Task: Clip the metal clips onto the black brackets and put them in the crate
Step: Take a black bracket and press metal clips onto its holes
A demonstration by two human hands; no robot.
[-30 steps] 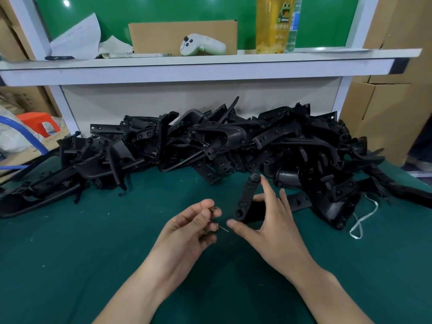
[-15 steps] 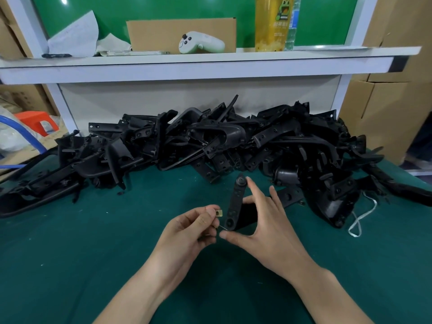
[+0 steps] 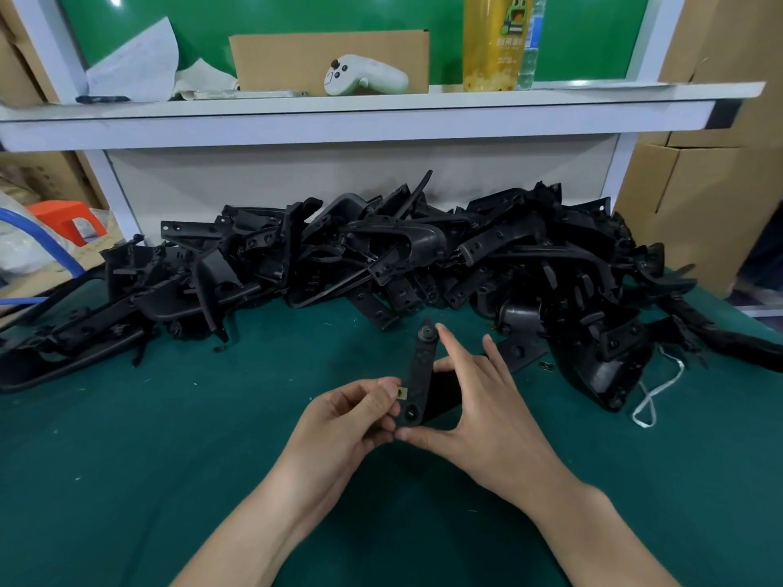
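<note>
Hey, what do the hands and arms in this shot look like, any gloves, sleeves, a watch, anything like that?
Nothing worn shows. The left hand and right hand are bare: no gloves, rings or tape. The left forearm and right forearm are bare down to the bottom edge of the picture, with no sleeves, watch or wristband in view.

The left hand (image 3: 351,421) and the right hand (image 3: 487,417) are bare, with slim fingers and nails cut short where they show. The left forearm (image 3: 254,523) and the right forearm (image 3: 593,531) are bare too, uncovered from the wrist to the bottom edge of the view.
</note>
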